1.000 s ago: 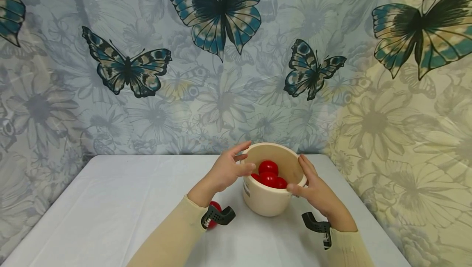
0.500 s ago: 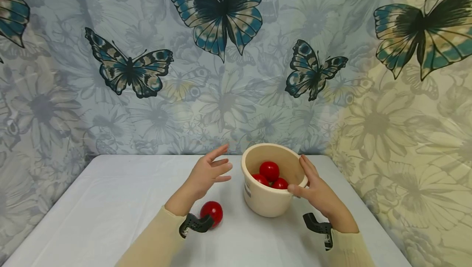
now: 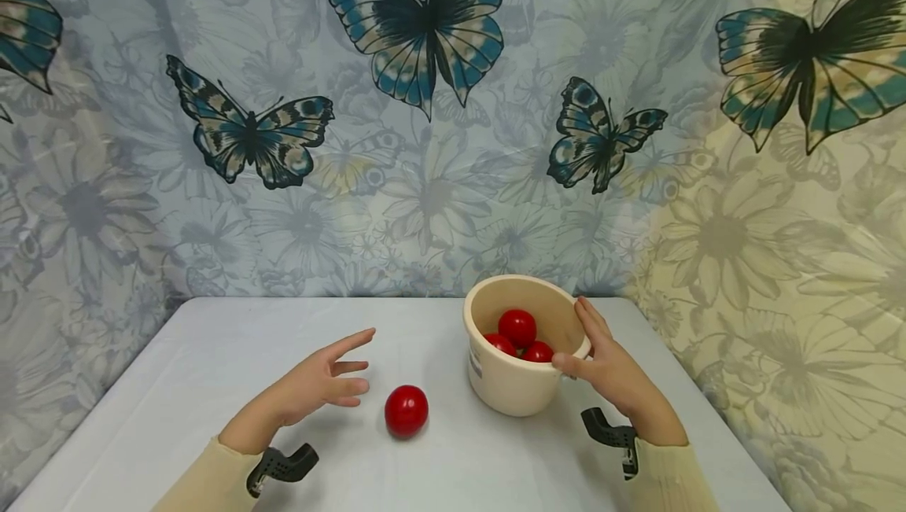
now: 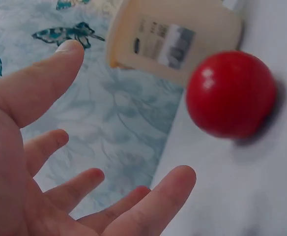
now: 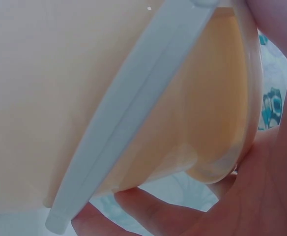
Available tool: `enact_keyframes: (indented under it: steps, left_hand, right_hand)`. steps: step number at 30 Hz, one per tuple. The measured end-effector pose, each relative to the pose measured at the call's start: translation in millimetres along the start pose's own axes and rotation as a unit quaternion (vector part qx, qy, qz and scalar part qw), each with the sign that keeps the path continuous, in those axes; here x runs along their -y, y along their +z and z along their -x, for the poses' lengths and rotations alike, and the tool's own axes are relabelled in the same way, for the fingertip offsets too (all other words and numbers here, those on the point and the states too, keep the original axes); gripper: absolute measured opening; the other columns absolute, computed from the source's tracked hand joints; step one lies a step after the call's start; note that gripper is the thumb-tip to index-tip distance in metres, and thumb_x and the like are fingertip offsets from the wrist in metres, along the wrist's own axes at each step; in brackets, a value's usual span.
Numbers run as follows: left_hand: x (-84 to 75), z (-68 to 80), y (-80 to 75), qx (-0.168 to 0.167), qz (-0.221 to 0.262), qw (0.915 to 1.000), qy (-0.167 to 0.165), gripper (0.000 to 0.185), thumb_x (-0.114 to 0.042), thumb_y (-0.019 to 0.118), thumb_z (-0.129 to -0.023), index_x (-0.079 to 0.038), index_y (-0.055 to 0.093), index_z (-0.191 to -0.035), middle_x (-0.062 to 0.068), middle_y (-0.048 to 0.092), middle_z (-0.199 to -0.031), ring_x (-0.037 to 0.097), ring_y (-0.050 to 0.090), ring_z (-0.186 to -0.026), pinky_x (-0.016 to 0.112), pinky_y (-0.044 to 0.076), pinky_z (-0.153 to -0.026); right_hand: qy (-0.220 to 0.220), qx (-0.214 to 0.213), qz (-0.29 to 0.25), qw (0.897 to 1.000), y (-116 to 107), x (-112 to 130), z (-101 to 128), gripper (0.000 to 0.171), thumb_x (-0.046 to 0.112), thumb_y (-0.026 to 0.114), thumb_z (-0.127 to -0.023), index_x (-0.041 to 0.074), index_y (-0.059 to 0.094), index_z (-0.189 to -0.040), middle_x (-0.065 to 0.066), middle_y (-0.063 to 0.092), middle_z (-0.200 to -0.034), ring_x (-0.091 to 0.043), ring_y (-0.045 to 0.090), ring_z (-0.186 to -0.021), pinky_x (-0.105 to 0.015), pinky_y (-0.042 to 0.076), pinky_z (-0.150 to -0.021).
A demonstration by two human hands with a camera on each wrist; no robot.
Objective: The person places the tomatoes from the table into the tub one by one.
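Item 1, left hand [image 3: 311,388]: grip open, fingers spread and nearly straight, holding nothing. It hovers low over the bench [image 3: 212,370], palm turned toward the loose ball. The left wrist view shows the same: splayed fingers, no contact with anything.

Item 2, loose red ball [image 3: 406,410]: one, glossy, resting on the bench just to the right of the left grip's fingertips, apart from them. It lies between the two hands, short of the bucket's left wall.

Item 3, cream bucket [image 3: 511,386]: upright on the bench, to the right of the loose ball and directly under the right grip. A printed label shows on its left wall; a white bail handle [image 5: 133,113] lies folded against the wall in the right wrist view.

Item 4, right hand [image 3: 610,373]: grip closed on the bucket's rim at the near right side, thumb along the outside, fingers curved round the wall. It steadies the bucket.

Item 5, red balls in the bucket [image 3: 519,333]: three visible, clustered at the bottom, just left of the right grip.

Item 6, backdrop: butterfly curtain [image 3: 425,103] behind the bench.

Status, by judgement: three balls are stowed, one is outstanding. If the work is gathering balls into the bucket, it is mostly done; remaining is to take up the loose ball and drop it in.
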State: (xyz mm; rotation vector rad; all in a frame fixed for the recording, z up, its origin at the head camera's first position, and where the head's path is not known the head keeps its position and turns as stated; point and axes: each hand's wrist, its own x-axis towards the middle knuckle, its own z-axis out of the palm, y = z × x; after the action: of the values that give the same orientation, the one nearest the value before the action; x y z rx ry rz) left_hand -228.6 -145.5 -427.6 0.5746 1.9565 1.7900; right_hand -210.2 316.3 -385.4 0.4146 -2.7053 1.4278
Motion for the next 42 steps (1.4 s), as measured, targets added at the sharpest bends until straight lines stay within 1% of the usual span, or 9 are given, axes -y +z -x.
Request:
enact_keyframes:
  steps: [7,12,17,20,23,30,34,37,42]
  left_hand:
    - [47.8,8.7,-0.3,-0.01,0.051,0.9986,-0.007,0.077,-0.006,0.068,-0.095,-0.002,0.023,-0.157,0.025,0.015,-0.161,0.046,0.021,-0.143,0.045,0.052,-0.095]
    - [66.2,5.5,-0.9,-0.02,0.061,0.9979,0.002,0.073,-0.003,0.067,-0.094,0.004,0.026,-0.154,0.028,0.023,-0.157,0.044,0.024,-0.143,0.039,0.053,-0.095]
    - [67.5,4.2,-0.2,-0.013,0.031,0.9994,0.009,0.074,-0.006,0.07,-0.093,0.003,0.029,-0.154,0.028,0.026,-0.156,0.044,0.025,-0.143,0.034,0.052,-0.093]
    - [64.7,2.9,4.9,-0.015,0.032,0.9993,0.011,0.075,-0.005,0.071,-0.092,0.002,0.029,-0.154,0.029,0.027,-0.156,0.044,0.025,-0.143,0.035,0.052,-0.093]
    - [61.5,0.0,14.9,-0.012,0.036,0.9993,0.007,0.077,-0.006,0.073,-0.092,0.001,0.029,-0.155,0.027,0.027,-0.156,0.043,0.023,-0.144,0.037,0.051,-0.095]
    - [58.5,-7.3,40.3,-0.017,0.0,0.9998,0.014,0.077,-0.009,0.079,-0.086,-0.004,0.039,-0.152,0.022,0.038,-0.152,0.041,0.03,-0.141,0.042,0.045,-0.104]
    - [58.8,-12.6,50.3,-0.024,0.009,0.9997,0.006,0.075,-0.009,0.08,-0.086,-0.007,0.043,-0.151,0.019,0.039,-0.151,0.04,0.033,-0.138,0.04,0.051,-0.096]
    - [59.6,-18.9,57.6,-0.019,0.026,0.9995,0.001,0.072,-0.009,0.079,-0.086,-0.007,0.045,-0.15,0.018,0.044,-0.145,0.038,0.042,-0.13,0.042,0.057,-0.087]
    - [59.5,-31.4,71.2,-0.012,0.035,0.9993,0.002,0.067,-0.01,0.077,-0.088,-0.005,0.047,-0.148,0.017,0.048,-0.139,0.033,0.052,-0.117,0.045,0.06,-0.079]
  right_hand:
    - [-0.001,0.002,-0.002,1.0,0,-1,0,0.103,0.03,0.075,-0.09,0.006,0.003,-0.16,-0.013,-0.006,-0.165,-0.046,0.003,-0.146,-0.069,0.026,-0.107]
    - [0.004,0.004,0.005,1.0,-2,-1,-1,0.102,0.032,0.073,-0.092,0.008,0.001,-0.16,-0.011,-0.008,-0.165,-0.045,0.002,-0.147,-0.068,0.027,-0.108]
    - [0.005,0.007,0.008,1.0,-2,0,-2,0.102,0.032,0.073,-0.092,0.01,0.0,-0.16,-0.01,-0.008,-0.165,-0.044,0.001,-0.147,-0.068,0.027,-0.108]
    - [0.007,0.005,0.011,1.0,-3,0,-1,0.102,0.032,0.073,-0.092,0.01,0.0,-0.16,-0.01,-0.008,-0.165,-0.044,0.0,-0.147,-0.068,0.026,-0.108]
    - [0.006,0.004,0.009,1.0,-3,1,-1,0.103,0.031,0.073,-0.092,0.009,0.0,-0.16,-0.011,-0.008,-0.165,-0.044,0.0,-0.147,-0.068,0.025,-0.108]
    - [0.003,0.004,0.012,1.0,-4,-1,-3,0.103,0.032,0.073,-0.092,0.007,0.0,-0.16,-0.012,-0.008,-0.165,-0.044,0.0,-0.147,-0.068,0.025,-0.108]
    - [0.005,0.005,0.013,1.0,-3,-2,-3,0.103,0.032,0.073,-0.092,0.007,0.0,-0.16,-0.011,-0.008,-0.165,-0.043,-0.001,-0.147,-0.069,0.024,-0.109]
    - [0.004,0.006,0.012,1.0,-3,0,-3,0.103,0.031,0.073,-0.092,0.006,0.0,-0.159,-0.012,-0.008,-0.165,-0.044,0.0,-0.147,-0.069,0.024,-0.108]
    - [0.003,0.008,0.009,1.0,-2,2,-2,0.103,0.031,0.073,-0.091,0.006,0.001,-0.16,-0.012,-0.008,-0.165,-0.045,0.0,-0.147,-0.07,0.024,-0.108]
